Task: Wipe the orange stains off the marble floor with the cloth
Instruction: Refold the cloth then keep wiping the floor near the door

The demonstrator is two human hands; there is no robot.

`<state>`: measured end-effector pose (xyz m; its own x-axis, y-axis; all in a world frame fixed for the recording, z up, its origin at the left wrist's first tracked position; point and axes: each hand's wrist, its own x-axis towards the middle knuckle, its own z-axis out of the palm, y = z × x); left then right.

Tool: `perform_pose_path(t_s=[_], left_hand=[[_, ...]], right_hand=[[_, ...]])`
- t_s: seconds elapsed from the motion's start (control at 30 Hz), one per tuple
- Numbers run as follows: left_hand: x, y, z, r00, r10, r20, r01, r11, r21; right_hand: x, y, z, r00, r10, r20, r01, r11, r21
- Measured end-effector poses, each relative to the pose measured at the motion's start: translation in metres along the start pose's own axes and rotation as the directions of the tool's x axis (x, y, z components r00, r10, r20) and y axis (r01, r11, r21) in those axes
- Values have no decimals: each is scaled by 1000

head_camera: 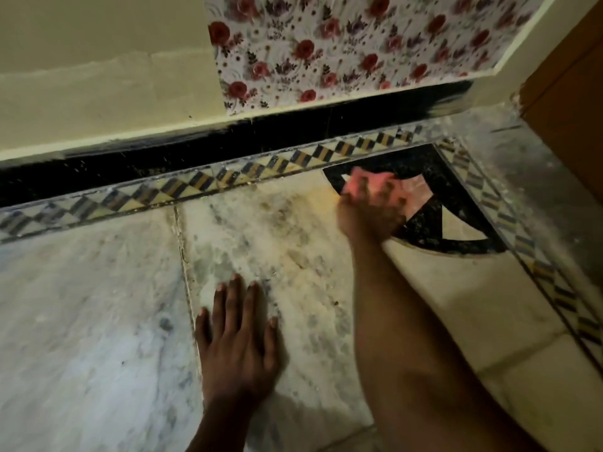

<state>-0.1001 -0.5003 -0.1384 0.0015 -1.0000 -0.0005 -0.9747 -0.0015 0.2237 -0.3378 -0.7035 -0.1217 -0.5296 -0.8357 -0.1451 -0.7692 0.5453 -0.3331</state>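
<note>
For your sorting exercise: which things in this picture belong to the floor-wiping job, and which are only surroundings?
Part of the job:
pink cloth
right hand holding the cloth
orange stain
marble floor

Only surroundings:
floral wall panel
black skirting
patterned tile border
left hand, resting flat

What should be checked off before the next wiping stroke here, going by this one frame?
1. Cloth in grip: ok. The right hand grips the pink cloth, though motion blur hides the finger detail.
2. Cloth on the floor: ok. It sits at the edge of the black inlay.
3. Stain left to wipe: not ok. An orange stain shows just left of the cloth.
4. Bracing hand: ok. The left hand lies flat on the marble floor, fingers straight.
5. Left hand clear of the wiping path: ok. It rests well short of the stain.
6. Cloth clean enough: cannot tell, too blurred.
</note>
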Motion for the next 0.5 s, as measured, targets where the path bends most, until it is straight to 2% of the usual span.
perform_pose_path(t_s=[0.03, 0.07, 0.13, 0.2, 0.23, 0.27, 0.3, 0.33, 0.37, 0.4, 0.43, 0.47, 0.5], left_hand=[[0, -1, 0, 1000, 3, -8, -3, 1000, 0], [0, -1, 1, 1000, 4, -19, -4, 1000, -6], [0, -1, 2, 999, -7, -47, 6, 1000, -25], [1, -1, 3, 998, -7, -64, 5, 1000, -24], [1, 0, 3, 998, -1, -68, -1, 1000, -24], [1, -1, 3, 998, 0, -70, -2, 1000, -28], [2, -1, 2, 997, -3, -71, 1, 1000, -28], [2, -3, 2, 998, -4, -64, 2, 1000, -25], [2, -2, 1, 998, -2, -60, 0, 1000, -27], [2, -1, 0, 998, 3, -56, -4, 1000, -29], [2, -1, 1, 998, 2, -55, -3, 1000, -25], [2, 0, 3, 999, 2, -53, -3, 1000, -20], [2, -1, 4, 999, 2, -53, -3, 1000, -12]], right_hand=[[-8, -32, 12, 986, -167, 28, 168, 985, -26], [-26, -56, 22, 925, -374, 70, 378, 924, -61], [-75, -69, 31, 721, -667, 187, 687, 724, -65], [-120, -32, 23, 529, -824, 202, 847, 527, -67], [-131, -3, 16, 486, -860, 153, 874, 479, -82], [-128, 23, 9, 474, -871, 125, 880, 463, -108], [-111, 43, 1, 526, -841, 127, 848, 507, -155], [-84, 57, -2, 615, -777, 133, 785, 586, -203], [-55, 63, -8, 740, -661, 122, 670, 710, -219], [-28, 58, -15, 878, -471, 81, 478, 865, -154], [-6, 45, -17, 960, -277, 49, 280, 957, -78], [9, 26, -15, 989, -146, 37, 147, 989, -19], [14, 2, -9, 993, -106, 59, 107, 994, -4]])
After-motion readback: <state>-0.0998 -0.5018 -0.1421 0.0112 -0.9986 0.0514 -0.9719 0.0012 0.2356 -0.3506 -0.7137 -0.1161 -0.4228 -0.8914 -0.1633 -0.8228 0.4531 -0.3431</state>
